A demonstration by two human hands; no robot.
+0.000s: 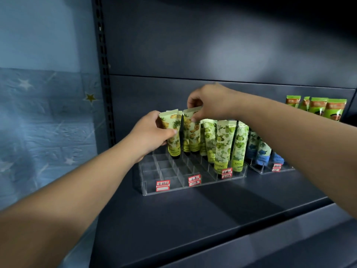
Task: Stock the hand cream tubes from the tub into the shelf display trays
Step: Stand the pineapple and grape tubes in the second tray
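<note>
Pale blue wall covering with white and gold stars (48, 105) at left. Dark perforated metal upright (103, 55) beside it. Green and orange foil sachets (318, 108) standing at far right of the dark grey metal shelf (193, 219), against the grey back panel (212, 45).

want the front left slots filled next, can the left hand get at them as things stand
Probably yes. The left hand grips a yellow tube just above the clear tray, and the front left slots lie open below it, nothing standing in them. It must seat that tube first.

Yellow-green tubes (174, 134) stand cap-down in clear tray (173, 182).
</note>
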